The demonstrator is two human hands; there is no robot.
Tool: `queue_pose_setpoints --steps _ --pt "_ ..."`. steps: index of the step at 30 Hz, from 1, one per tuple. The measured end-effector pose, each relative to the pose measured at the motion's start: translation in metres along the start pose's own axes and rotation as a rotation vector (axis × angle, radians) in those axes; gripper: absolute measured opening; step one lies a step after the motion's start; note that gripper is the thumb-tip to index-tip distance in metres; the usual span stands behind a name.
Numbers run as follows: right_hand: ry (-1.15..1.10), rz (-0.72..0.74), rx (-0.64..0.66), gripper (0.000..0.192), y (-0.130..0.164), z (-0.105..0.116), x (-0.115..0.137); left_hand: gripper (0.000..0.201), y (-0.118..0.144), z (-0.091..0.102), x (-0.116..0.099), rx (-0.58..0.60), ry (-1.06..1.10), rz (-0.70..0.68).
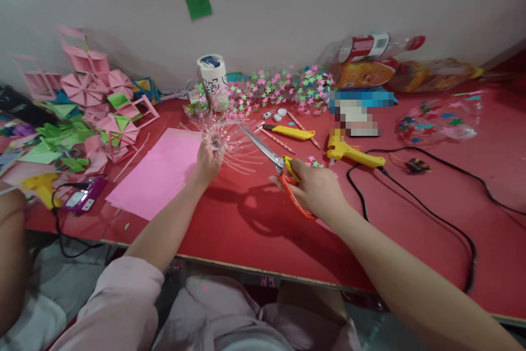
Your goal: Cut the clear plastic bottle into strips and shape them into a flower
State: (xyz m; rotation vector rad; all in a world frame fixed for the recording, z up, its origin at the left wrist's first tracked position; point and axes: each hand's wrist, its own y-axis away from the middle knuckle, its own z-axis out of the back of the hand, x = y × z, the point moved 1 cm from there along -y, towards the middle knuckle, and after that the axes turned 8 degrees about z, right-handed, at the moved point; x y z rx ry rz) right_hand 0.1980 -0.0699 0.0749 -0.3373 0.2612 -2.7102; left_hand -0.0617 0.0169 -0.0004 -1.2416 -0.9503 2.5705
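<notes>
My left hand (207,164) grips the neck end of a clear plastic bottle piece (225,140) cut into many thin strips that fan outward above the red table (411,219). My right hand (314,188) holds orange-and-yellow-handled scissors (274,160), their metal blades closed and pointing up-left toward the strips. The blade tips lie close to the strips on the right side of the fan. A pink paper sheet (158,173) lies flat just left of my left hand.
A yellow glue gun (353,153) with a black cord (431,214) lies right of the scissors. A yellow utility knife (290,132), pencils, star-covered bottle pieces (283,88), a white cup (214,78), plastic bottles (370,52) and pink and green paper crafts (88,104) crowd the back and left.
</notes>
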Motion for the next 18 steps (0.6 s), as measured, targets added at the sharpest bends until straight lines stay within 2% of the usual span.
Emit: queue_pose_setpoints --steps 6,12,18 --pt "-0.007 0.01 0.006 0.064 -0.0002 -0.0006 0.001 0.042 0.0016 -0.0024 -0.0001 -0.039 0.037 0.053" --pt "-0.072 0.008 0.045 0.064 -0.0001 0.0022 0.005 0.037 0.0 -0.0025 0.0017 -0.017 -0.005 0.025" --pt "-0.126 0.012 0.056 0.062 0.0002 0.0057 0.0097 0.037 0.0024 0.0003 -0.0062 0.009 0.03 0.01"
